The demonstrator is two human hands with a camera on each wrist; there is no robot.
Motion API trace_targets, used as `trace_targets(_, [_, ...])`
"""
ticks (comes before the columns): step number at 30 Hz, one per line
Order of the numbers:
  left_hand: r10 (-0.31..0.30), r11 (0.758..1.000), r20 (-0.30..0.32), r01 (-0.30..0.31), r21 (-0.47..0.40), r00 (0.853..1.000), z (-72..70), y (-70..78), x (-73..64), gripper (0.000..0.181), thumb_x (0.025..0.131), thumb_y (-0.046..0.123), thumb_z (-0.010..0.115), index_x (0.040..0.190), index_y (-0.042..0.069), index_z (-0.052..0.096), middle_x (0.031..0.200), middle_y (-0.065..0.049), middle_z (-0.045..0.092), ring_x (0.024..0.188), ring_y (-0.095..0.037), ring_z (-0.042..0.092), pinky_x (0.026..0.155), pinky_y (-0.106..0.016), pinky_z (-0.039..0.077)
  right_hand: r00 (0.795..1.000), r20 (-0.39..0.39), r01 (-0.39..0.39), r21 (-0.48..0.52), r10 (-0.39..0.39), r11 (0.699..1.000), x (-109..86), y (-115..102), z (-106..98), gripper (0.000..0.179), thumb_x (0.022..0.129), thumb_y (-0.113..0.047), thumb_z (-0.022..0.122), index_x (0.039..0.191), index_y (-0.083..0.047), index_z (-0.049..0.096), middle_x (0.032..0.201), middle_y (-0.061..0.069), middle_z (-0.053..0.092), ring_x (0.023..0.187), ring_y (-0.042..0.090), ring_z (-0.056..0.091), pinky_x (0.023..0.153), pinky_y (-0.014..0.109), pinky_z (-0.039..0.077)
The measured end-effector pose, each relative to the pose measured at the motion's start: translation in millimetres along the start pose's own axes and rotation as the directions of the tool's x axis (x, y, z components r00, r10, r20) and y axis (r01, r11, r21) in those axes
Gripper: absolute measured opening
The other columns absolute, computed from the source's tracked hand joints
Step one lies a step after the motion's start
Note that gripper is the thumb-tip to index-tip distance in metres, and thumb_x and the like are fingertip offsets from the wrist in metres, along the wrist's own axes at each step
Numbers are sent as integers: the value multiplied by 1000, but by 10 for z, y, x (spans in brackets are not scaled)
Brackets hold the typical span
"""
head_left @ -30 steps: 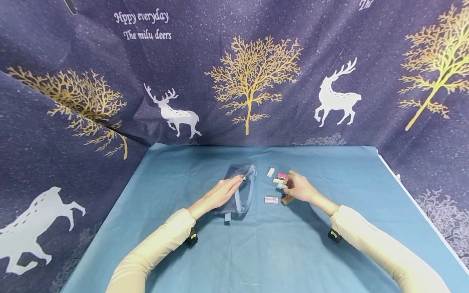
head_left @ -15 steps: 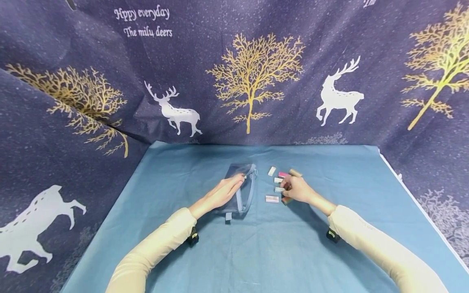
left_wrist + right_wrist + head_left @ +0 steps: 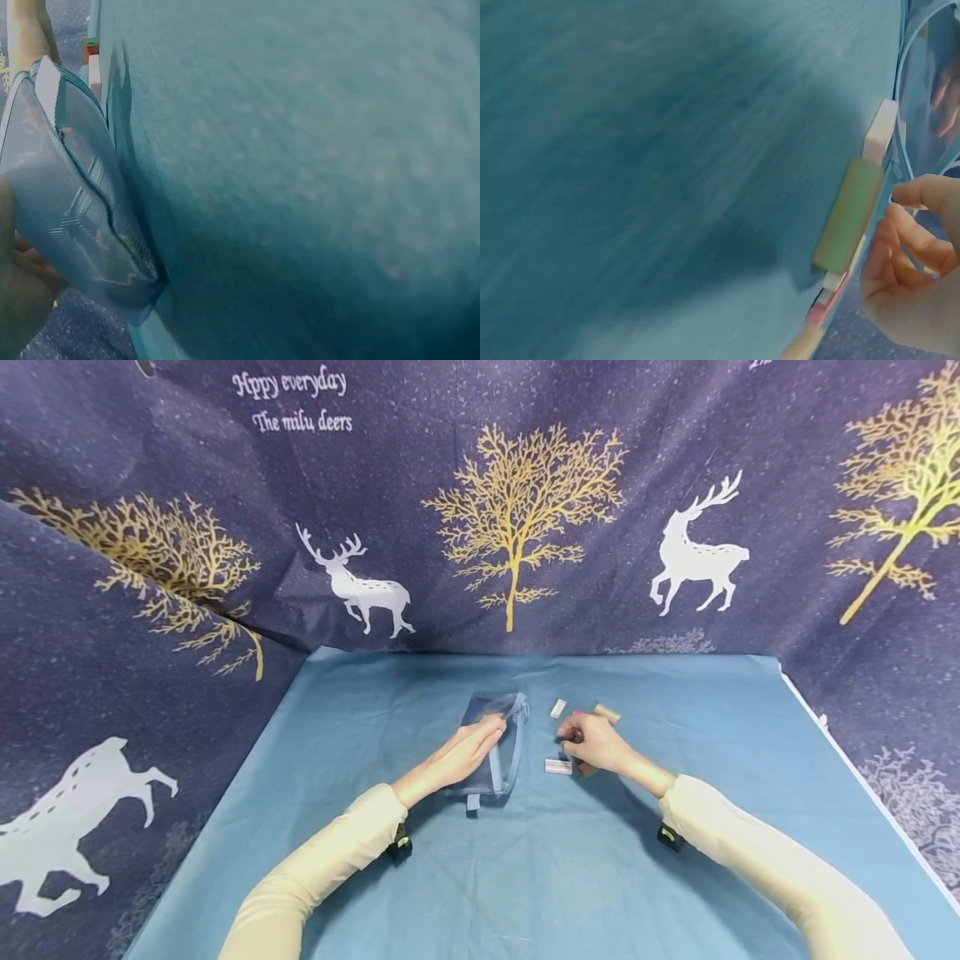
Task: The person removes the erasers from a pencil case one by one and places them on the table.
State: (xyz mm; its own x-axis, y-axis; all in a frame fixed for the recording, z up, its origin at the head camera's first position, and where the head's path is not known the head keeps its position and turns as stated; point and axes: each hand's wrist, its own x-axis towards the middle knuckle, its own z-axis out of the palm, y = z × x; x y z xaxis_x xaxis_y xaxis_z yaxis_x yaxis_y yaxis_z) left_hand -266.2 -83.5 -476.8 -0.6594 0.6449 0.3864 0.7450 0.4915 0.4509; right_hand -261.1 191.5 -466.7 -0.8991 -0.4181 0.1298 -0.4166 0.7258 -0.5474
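A blue see-through mesh zip pouch (image 3: 480, 780) lies on the blue cloth, its zipped edge toward the right. My left hand (image 3: 474, 748) holds it from above, fingertips by the zip; its fingers also show against the mesh in the left wrist view. My right hand (image 3: 594, 743) hovers over a cluster of small blocks, fingers loosely bent and apart from them. I see nothing clearly between its fingertips. Near it lie a white-and-pink block (image 3: 558, 767), a pale block (image 3: 558, 708), a tan block (image 3: 607, 713) and a greenish-brown block (image 3: 849, 216). Other blocks are partly hidden.
Blue cloth (image 3: 480, 877) covers the table. Behind it hangs a dark blue backdrop (image 3: 465, 543) printed with deer and golden trees. A fabric tab (image 3: 472, 803) sticks out of the pouch's near end. The two sleeved forearms reach in from the near side.
My right hand has moved slightly left from a small pale block, which lay flat half a second ago and is hidden now. My left hand stays on the pouch.
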Motion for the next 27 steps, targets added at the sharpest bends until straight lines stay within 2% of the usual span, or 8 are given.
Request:
trace_targets(3, [17,1000,-9,-17,-3,1000,11,10,3,29,100,26,29,107,11,53,99,1,51,83,-8,48,75,-26,44,999,32,16,14,-17,1000,59,-63,41,17,82,-10,63,98,-6,67,78,1,63,60,7,50,60,25,45])
trace_targets(7, [9,1000,2,-8,-16,1000,28,20,-1,30,100,27,28,105,10,52,93,3,47,81,-10,45,71,-27,41,992,109,59,49,-64,997,150,-162,96,23,84,-11,59,105,-4,66,86,4,67,67,7,57,63,25,48])
trace_targets(10, [-37,999,9,37,-25,999,38,23,-17,33,100,30,27,109,10,52,108,-3,57,104,-15,53,85,-38,45,981,148,121,29,-124,992,218,-235,137,26,84,-11,57,108,-3,65,97,8,68,78,11,62,70,28,50])
trace_targets(13, [-67,997,20,68,-34,998,42,24,-25,37,100,32,26,112,10,52,119,-9,59,128,-22,43,99,-48,38,967,156,209,-19,-204,978,287,-295,176,28,84,-11,57,109,-2,65,102,10,68,86,16,64,76,32,51])
trace_targets(15, [-73,996,28,74,-41,997,45,22,-22,39,100,32,25,113,9,52,119,-10,60,133,-23,37,105,-47,33,957,161,253,-41,-243,967,333,-321,209,28,84,-10,57,110,-1,65,104,10,66,89,17,62,78,32,51])
trace_targets(18, [-66,997,27,68,-41,997,48,26,-12,39,100,32,25,112,8,53,117,-9,61,133,-23,36,108,-44,30,952,163,270,-40,-260,962,389,-366,244,28,85,-9,56,110,-1,64,107,10,65,98,21,60,83,35,49])
trace_targets(23, [-44,998,17,45,-35,999,42,42,7,36,100,31,26,112,10,53,119,-6,60,133,-24,37,108,-42,30,949,139,291,-51,-282,955,442,-438,278,28,83,-9,58,109,-1,64,103,10,65,94,22,59,82,34,50])
trace_targets(27, [-19,998,15,20,-53,1000,40,35,9,35,100,29,26,112,10,53,120,-6,59,132,-24,37,108,-41,31,937,168,316,-35,-306,948,474,-484,300,23,83,-7,58,105,-2,65,98,10,61,79,17,57,71,26,50])
